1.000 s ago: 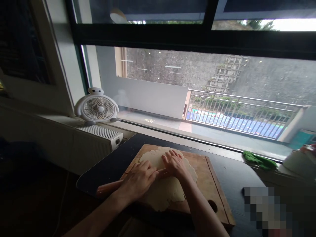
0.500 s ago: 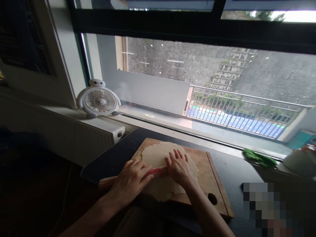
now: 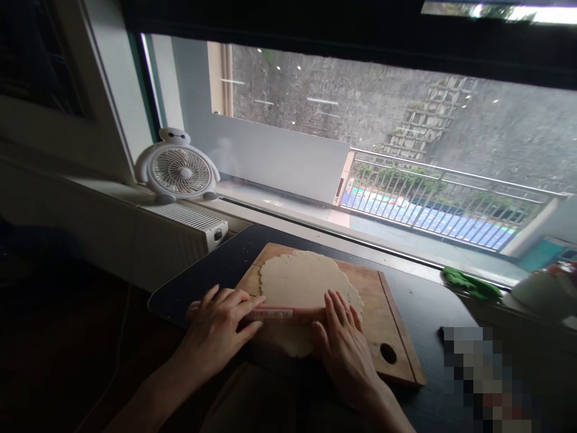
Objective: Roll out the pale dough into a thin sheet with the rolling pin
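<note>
A wooden rolling pin (image 3: 302,314) with a red-edged label lies across a wide sheet of pale dough (image 3: 303,273). The dough is flat, with a ragged rim, and rests on a wooden cutting board (image 3: 377,319). Toward the pin's left end, my left hand (image 3: 222,316) is closed over it, thumb on the near side. My right hand (image 3: 342,337) grips the pin's right part from above, its fingers reaching over the far side and its thumb staying near. Both palms hide the pin's ends in part.
The board sits on a dark table (image 3: 202,279) by a large window. A white fan (image 3: 184,171) stands at the left above a radiator (image 3: 189,225). At the right are a green cloth (image 3: 471,284) and a blurred-out item (image 3: 489,373) on the table.
My hands are farther apart on the rolling pin, the left moved left and the right moved right and nearer. The pin lies more level, its label now plainly visible. The view has tipped slightly down.
</note>
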